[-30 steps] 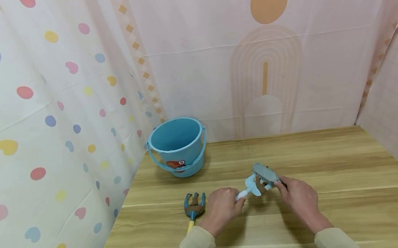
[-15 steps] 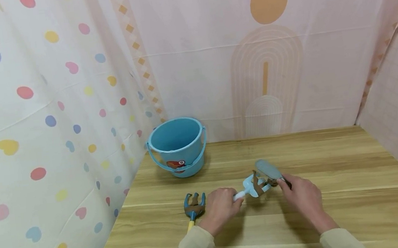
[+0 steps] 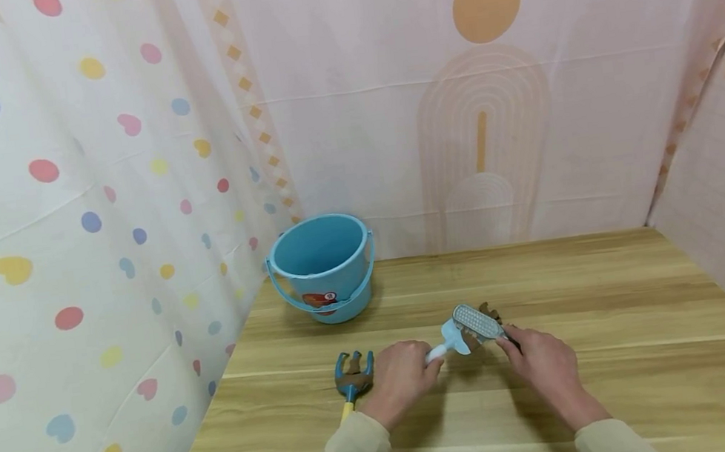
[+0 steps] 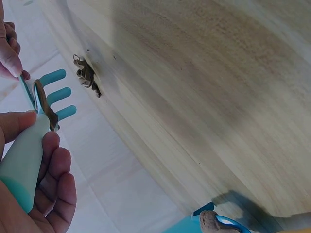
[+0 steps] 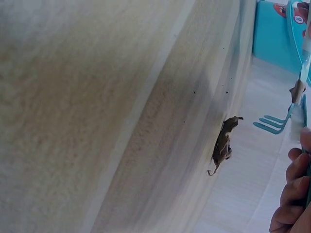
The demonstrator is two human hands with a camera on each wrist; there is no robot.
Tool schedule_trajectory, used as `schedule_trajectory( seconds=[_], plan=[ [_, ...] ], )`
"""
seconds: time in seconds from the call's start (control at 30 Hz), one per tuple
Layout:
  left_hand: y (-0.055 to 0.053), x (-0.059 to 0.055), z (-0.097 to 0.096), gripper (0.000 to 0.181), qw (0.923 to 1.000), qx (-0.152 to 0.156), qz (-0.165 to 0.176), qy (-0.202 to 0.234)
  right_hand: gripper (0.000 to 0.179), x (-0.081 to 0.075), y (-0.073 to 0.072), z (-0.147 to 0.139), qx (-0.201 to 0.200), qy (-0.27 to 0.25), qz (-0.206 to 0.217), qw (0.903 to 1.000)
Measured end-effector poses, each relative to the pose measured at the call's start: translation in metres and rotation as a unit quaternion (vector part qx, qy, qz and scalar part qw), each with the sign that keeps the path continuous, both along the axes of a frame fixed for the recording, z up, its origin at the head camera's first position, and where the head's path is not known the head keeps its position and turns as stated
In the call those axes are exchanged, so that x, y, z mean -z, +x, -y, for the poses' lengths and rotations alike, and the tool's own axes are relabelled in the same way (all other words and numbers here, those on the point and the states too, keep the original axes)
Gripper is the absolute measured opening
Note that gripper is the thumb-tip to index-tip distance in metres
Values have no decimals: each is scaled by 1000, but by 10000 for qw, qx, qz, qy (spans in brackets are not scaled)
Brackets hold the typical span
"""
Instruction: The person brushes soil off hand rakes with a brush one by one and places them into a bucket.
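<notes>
My left hand (image 3: 401, 374) grips the white handle of a light blue hand fork (image 3: 451, 337), held up over the table. A brown strip (image 4: 44, 104) lies across the fork just behind its three tines. My right hand (image 3: 542, 366) holds a small brush by its dark handle; the brush's grey oval head (image 3: 477, 321), its dotted face up in the head view, overlaps the tines and hides most of them. In the right wrist view the brush is close against the fork at the image edge. A crumpled brown dried leaf (image 5: 224, 143) lies on the table beyond the tools.
A blue bucket (image 3: 336, 288) with its handle down stands at the back left of the wooden table (image 3: 611, 287). Left of my left hand lies a darker blue fork (image 3: 356, 382) with a yellow handle and brown matter on its tines. Patterned curtains (image 3: 353, 145) close in the table.
The brush was raised and turned smooth side up half a second ago. It has since come down and left over the fork, dotted face up again. The left hand holds nearly still.
</notes>
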State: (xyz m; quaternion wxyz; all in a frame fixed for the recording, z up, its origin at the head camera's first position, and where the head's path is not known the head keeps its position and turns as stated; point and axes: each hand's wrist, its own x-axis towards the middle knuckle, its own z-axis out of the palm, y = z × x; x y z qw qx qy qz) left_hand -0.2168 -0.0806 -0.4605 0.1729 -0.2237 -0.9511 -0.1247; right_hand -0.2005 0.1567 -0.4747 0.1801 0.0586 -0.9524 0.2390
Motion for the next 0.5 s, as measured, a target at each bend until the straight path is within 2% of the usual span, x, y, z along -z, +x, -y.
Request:
schedule_trajectory(
  seconds=[0.13, 0.5],
  plan=[
    [0, 1, 1, 34, 10000, 44, -53, -42, 31, 1, -1, 1, 143, 12, -62, 9999],
    [0, 1, 0, 34, 9998, 150, -95, -92, 29, 0, -3, -2, 345, -127, 93, 9993]
  ],
)
